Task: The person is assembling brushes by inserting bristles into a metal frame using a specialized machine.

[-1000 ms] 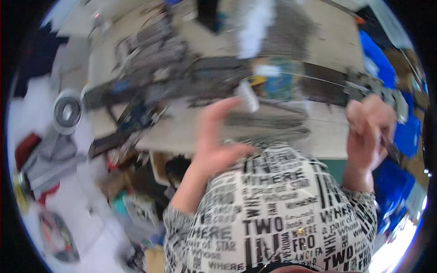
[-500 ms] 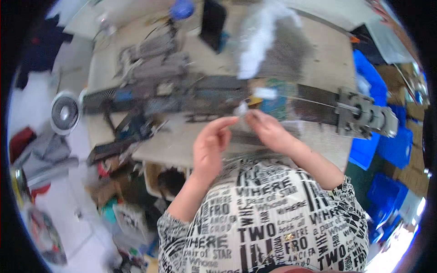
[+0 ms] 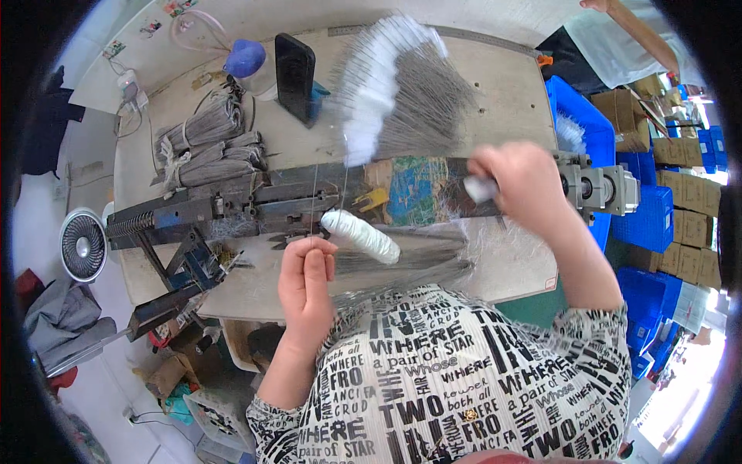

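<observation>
Pinching a thin wire [image 3: 313, 203] at frame centre, the left hand [image 3: 305, 280] sits near the table's [image 3: 495, 93] front edge; the right hand [image 3: 519, 185] grips a white roll [image 3: 481, 188] centre-right.

A white thread spool [image 3: 361, 235], grey wire bundles [image 3: 205, 143], a dark metal machine [image 3: 232, 209], blue crates [image 3: 653, 216] and a black-and-white lettered shirt [image 3: 464, 379] at a beige workbench [image 3: 495, 100].
</observation>
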### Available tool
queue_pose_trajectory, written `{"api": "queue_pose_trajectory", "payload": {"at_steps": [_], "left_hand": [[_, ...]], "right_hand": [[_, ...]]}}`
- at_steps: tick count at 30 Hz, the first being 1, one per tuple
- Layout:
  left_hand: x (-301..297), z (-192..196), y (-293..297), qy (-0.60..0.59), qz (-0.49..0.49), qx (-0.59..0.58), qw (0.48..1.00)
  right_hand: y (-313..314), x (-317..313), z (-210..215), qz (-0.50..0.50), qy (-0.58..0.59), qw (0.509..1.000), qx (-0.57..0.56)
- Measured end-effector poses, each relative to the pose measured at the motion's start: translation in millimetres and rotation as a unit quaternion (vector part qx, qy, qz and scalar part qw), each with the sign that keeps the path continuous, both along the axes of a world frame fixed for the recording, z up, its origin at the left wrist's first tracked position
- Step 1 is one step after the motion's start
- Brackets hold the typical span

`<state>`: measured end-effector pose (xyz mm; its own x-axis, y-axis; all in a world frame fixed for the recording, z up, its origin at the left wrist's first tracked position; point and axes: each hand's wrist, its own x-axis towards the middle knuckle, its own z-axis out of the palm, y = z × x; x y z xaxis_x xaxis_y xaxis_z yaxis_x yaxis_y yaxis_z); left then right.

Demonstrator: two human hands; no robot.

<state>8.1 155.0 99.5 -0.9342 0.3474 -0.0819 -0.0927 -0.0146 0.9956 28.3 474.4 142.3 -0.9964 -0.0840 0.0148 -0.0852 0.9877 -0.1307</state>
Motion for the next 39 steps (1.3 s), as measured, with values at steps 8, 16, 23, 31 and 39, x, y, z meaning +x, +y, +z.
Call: {"api": "queue_pose_trajectory", "payload": {"at_steps": [8,16,23,31,39], "left_hand": [[-25,34,26,0.235,-0.116,-0.300,0.917],[-59,18,89,0.470,-0.157,-0.388,0.777],[-49,45,29,0.482,-0.103,-0.464,0.736],[-11,-5,5,-0.209,0.017,-0.009,0.978],[2,-47,57,-0.141,-0.006,0.105,0.984]], "right_hand": [[26,-23,3,0.049,0.111,0.987,-0.108],[8,-10,40,0.043,0.149,0.953,-0.260],[-70,-19,-11,0.168,0.057,0.972,-0.154],[-87,-57,-31,0.191,0.029,0.959,-0.206],[-89,-66,-36,0.180,-0.023,0.957,-0.225]]}}
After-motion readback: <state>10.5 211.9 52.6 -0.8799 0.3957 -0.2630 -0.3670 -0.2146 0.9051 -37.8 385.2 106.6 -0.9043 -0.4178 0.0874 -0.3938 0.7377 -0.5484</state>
